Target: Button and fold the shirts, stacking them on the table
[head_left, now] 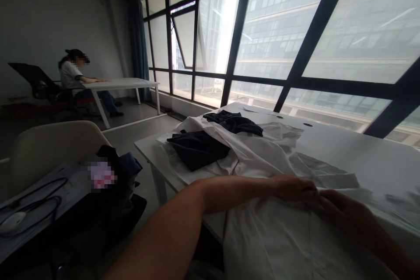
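A large white cloth (pixel 269 236) drapes over the table's near edge and down toward me; I cannot tell if it is a garment. My left hand (pixel 293 188) reaches across it, fingers closed in a pinch on the cloth. Close beside it, almost touching, my right hand (pixel 344 210) also grips the cloth with its fingers bent. The bit of fabric between the fingertips is mostly hidden. Farther up the table, a dark folded cloth (pixel 198 148) lies on the white material, and a second dark cloth (pixel 234 122) sits crumpled behind it.
The white table (pixel 387 153) runs along large windows (pixel 272 30). At left stands a beige chair (pixel 59 138), near a surface with a white mouse (pixel 13 223), a black cable and dark bags. A person (pixel 70 72) sits at another table (pixel 124 82) in the back.
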The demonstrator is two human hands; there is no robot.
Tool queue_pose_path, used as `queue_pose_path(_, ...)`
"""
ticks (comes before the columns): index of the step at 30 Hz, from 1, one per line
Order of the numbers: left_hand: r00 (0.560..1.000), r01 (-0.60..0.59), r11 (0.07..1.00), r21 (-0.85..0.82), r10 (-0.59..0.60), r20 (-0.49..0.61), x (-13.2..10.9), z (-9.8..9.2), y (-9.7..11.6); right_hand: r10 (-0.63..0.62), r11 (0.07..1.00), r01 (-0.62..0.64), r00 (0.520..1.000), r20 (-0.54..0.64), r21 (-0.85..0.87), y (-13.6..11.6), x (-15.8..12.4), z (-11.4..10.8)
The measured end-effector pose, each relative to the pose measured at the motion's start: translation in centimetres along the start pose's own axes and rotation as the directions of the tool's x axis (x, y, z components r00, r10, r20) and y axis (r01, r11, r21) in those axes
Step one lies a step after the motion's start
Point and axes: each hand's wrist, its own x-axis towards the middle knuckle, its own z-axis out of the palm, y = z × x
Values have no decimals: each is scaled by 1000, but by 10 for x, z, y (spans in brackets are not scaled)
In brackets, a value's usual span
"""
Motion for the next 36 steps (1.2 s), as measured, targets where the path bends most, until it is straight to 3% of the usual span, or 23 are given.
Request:
queue_pose_path(4,999,-17,1000,3,17,-32,-3,-5,10,59,998,-59,998,14,-8,-24,-9,-2)
queue_pose_path(6,998,-2,1000,1,2,-61,-5,-6,14,86,996,-85,993,75,-21,-33,-9,-2)
queue_pose_path(8,996,-2,1000,-13,1,-90,-5,-4,16,91,994,-87,995,50,-65,-35,-7,-1)
queue_pose_path(10,992,-104,992,-70,98,-79,-4,2,19,126,978,-126,992,-13,-165,-33,-3,-1)
queue_pose_path(13,976,-202,968,-150,186,-112,-2,12,22,178,950,-175,984,-12,-258,-32,2,-6)
queue_pose_path(16,970,-64,973,-220,9,-241,1,9,17,294,887,-312,950,-106,-341,-36,1,-18)
queue_pose_path(19,902,124,949,-289,-229,-366,6,-2,5,390,787,-463,886,-251,-409,-46,-5,-31)
queue_pose_path(21,874,164,939,-302,-280,-396,9,-7,0,385,771,-469,882,-273,-430,-59,-12,-33)
queue_pose_path(23,878,152,938,-313,-273,-392,10,-7,-2,374,796,-422,906,-197,-434,-74,-17,-30)
queue_pose_path(26,884,121,933,-340,-257,-390,9,-6,3,402,840,-357,915,26,-408,-95,-23,-19)
queue_pose_path(31,857,128,946,-297,-256,-447,-4,-14,22,528,848,-482,808,261,-223,-101,-26,-12)
queue_pose_path(33,895,132,967,-216,-210,-394,-16,-18,32,549,821,-568,754,362,-63,-96,-27,-17)
queue_pose_path(36,981,103,988,-117,-120,-154,-36,-17,46,554,754,-649,712,431,103,-91,-29,-25)
